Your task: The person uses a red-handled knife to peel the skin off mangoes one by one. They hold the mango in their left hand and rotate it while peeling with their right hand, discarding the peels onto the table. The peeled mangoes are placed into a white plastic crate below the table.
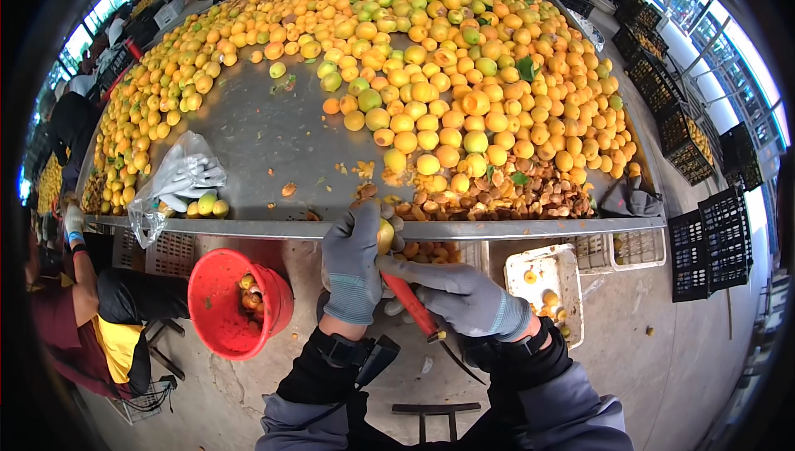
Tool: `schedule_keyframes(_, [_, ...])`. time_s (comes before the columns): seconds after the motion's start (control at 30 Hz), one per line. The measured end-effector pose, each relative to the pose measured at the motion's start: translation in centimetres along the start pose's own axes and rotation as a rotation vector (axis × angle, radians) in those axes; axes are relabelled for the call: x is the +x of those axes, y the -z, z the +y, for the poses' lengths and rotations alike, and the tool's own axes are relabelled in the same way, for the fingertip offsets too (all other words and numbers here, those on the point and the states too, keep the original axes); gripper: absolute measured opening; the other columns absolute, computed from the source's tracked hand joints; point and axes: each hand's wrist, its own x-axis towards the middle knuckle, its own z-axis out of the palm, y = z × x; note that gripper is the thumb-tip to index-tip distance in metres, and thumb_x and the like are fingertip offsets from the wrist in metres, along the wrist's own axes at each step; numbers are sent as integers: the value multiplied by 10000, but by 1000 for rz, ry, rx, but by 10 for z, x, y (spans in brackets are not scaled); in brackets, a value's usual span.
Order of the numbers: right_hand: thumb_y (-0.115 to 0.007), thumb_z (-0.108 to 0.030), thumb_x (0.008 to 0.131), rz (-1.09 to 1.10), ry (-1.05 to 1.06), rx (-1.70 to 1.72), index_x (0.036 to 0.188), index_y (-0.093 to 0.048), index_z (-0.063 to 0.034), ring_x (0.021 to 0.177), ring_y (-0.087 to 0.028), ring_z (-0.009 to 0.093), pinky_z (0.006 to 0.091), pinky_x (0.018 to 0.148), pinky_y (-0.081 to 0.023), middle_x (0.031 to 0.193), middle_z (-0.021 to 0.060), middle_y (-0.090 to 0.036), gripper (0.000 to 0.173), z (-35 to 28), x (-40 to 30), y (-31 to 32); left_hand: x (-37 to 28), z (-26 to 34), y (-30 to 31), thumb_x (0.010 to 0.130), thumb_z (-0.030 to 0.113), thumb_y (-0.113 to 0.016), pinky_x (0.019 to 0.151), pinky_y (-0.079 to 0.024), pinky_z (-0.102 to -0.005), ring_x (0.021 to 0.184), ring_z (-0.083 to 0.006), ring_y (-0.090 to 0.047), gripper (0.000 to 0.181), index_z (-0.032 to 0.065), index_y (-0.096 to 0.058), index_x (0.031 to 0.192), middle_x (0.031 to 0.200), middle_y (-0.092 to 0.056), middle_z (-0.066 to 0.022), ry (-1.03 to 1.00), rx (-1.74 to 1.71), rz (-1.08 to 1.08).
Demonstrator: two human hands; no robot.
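My left hand (357,264), in a grey work glove, grips a yellow-green apricot (385,236) just in front of the table's near edge. The fingers hide much of the fruit. My right hand (469,296), gloved the same way, is closed around a tool with a red handle (410,305). The handle slants up towards the apricot, and its upper end is hidden by the gloves, so I cannot tell the tool's exact kind. Behind my hands, brown apricot stones (528,198) lie heaped along the metal table's edge (298,229), below a broad spread of whole apricots (435,91).
A red bucket (279,292) with some fruit scraps stands on the floor at left. To the right is a white plastic tub (576,302) holding apricots. A clear bag of gloves (186,171) hangs over the edge. A co-worker (68,327) sits at left; black crates (708,252) stand right.
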Motion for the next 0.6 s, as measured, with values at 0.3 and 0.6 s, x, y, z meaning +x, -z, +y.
schedule_keyframes(0.3, [-566, -169, 990, 268, -404, 209, 1358, -527, -19, 695, -642, 88, 202, 545, -507, 1016, 47, -664, 399, -31, 4, -17, 7, -11, 18, 944, 62, -567, 735, -565, -283, 901, -181, -679, 285, -30, -543, 1213, 1070, -672, -126, -621, 582, -207])
schedule_keyframes(0.6, [-555, -273, 988, 318, -494, 375, 1317, -547, -16, 548, -562, 78, 212, 445, -437, 783, 40, -625, 418, -28, -1, -9, 13, -23, 28, 954, -16, -516, 767, -583, -307, 964, -229, -666, 404, -26, -407, 1343, 1195, -615, -161, -533, 546, -319])
